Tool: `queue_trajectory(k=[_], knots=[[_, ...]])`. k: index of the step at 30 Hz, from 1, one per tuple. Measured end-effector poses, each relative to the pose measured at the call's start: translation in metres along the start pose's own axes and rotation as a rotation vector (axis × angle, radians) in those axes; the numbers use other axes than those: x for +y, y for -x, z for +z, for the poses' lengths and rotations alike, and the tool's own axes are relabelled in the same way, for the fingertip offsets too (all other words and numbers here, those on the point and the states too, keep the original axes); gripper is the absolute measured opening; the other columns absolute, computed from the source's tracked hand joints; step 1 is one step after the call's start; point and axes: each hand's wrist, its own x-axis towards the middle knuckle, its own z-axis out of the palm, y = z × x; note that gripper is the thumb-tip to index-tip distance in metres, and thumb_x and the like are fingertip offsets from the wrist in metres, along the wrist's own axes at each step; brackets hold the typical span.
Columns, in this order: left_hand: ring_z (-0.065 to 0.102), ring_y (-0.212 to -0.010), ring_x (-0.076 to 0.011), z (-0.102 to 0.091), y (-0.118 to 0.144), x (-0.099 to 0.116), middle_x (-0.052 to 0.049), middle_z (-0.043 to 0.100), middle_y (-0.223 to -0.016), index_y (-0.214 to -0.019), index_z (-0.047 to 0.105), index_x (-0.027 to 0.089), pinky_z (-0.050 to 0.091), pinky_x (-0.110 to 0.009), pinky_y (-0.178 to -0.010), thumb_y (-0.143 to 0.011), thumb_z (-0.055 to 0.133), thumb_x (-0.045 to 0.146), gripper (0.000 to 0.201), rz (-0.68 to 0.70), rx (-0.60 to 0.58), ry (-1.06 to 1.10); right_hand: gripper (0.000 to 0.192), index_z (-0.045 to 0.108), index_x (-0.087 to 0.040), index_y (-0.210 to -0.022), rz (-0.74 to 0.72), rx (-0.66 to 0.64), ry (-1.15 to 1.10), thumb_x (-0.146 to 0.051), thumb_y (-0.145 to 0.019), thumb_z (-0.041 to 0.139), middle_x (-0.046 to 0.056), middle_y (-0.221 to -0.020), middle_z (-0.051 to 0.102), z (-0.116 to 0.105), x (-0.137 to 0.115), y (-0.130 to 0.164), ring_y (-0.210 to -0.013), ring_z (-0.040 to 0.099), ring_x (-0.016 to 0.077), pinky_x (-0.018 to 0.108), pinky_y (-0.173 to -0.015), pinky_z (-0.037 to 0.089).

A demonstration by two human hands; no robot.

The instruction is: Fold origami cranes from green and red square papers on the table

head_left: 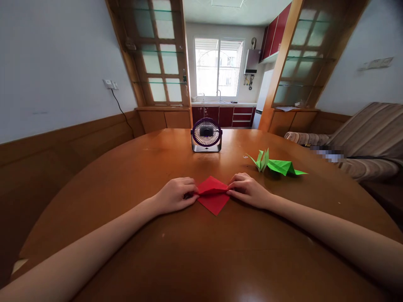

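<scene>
A folded red paper [213, 197] lies in a diamond shape on the round wooden table [132, 176], right in front of me. My left hand [176, 193] pinches its left corner, fingers curled against the paper's edge. My right hand [247, 189] pinches the right corner in the same way. Both hands rest on the tabletop with the paper between them. The upper flap of the red paper is slightly raised along the middle crease.
A green folded paper crane [277, 165] sits on the table to the right, beyond my right hand. A small purple desk fan [206, 135] stands at the far middle. A striped sofa [368, 138] is at the right; a kitchen lies behind.
</scene>
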Motion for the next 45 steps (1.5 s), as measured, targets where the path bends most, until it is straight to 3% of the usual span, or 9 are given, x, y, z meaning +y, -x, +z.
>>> queue_trajectory(k=[9,14,23,34,45], knots=[[0.055,-0.071,-0.0136,0.002,-0.002,-0.004,-0.002,0.061,-0.077,-0.079,0.066,0.018,0.042,-0.024,-0.066,-0.092,0.052,0.038,0.028,-0.300,-0.002,0.156,0.032,0.064,-0.017,-0.074,0.133,0.050,-0.062,-0.039,-0.094,0.052,0.005,-0.077,0.058,0.000,0.003,-0.004,-0.073,0.053,0.0163,0.029,-0.067,0.042],[0.056,-0.073,-0.0162,0.004,-0.004,-0.005,-0.003,0.063,-0.077,-0.076,0.063,0.017,0.041,-0.027,-0.067,-0.091,0.051,0.047,0.036,-0.413,-0.009,0.127,0.029,0.060,-0.017,-0.071,0.201,0.060,-0.054,-0.038,-0.091,0.056,0.004,-0.076,0.057,0.002,0.006,-0.004,-0.072,0.052,0.0159,0.028,-0.066,0.041],[0.055,-0.078,-0.0190,0.010,-0.004,-0.011,-0.005,0.062,-0.080,-0.073,0.058,0.017,0.040,-0.032,-0.073,-0.090,0.045,0.061,0.048,-0.407,-0.012,0.008,0.026,0.060,-0.017,-0.072,0.252,0.035,-0.030,-0.035,-0.091,0.056,0.004,-0.077,0.058,0.002,0.004,-0.007,-0.072,0.052,0.0159,0.028,-0.066,0.041],[0.056,-0.085,-0.0196,0.004,-0.004,-0.024,-0.004,0.060,-0.085,-0.071,0.067,0.018,0.042,-0.031,-0.077,-0.077,0.059,0.063,0.046,-0.516,-0.095,0.211,0.023,0.060,-0.016,-0.068,0.305,0.051,-0.051,-0.031,-0.086,0.062,0.003,-0.073,0.058,0.007,0.008,-0.009,-0.068,0.052,0.0143,0.027,-0.063,0.040],[0.058,-0.088,-0.0186,-0.003,0.000,-0.038,-0.005,0.060,-0.093,-0.086,0.072,0.019,0.047,-0.032,-0.082,-0.073,0.070,0.046,0.030,-0.478,-0.130,0.422,0.022,0.060,-0.015,-0.068,0.320,0.064,-0.093,-0.031,-0.084,0.064,0.002,-0.073,0.058,0.007,0.008,-0.008,-0.067,0.053,0.0133,0.026,-0.062,0.039]])
